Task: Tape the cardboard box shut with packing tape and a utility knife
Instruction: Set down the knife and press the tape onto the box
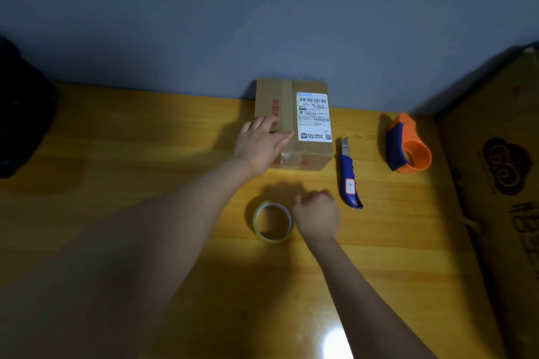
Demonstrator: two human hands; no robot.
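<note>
A small cardboard box [306, 151] with a white shipping label lies on the yellow wooden table [131, 183], against the grey wall. My left hand [259, 143] rests flat on the box's top near its left front corner, fingers spread. A roll of clear packing tape [272, 221] lies flat in front of the box. My right hand [316, 216] sits at the roll's right edge with fingers curled; whether it grips the roll is unclear. A blue utility knife [349, 175] lies to the right of the box, blade end pointing away from me.
An orange and blue tape dispenser [408, 146] stands at the back right. A wooden headboard-like panel with a carved cloud mark [501, 166] borders the table on the right. A dark bulky object [23, 114] sits at the far left edge.
</note>
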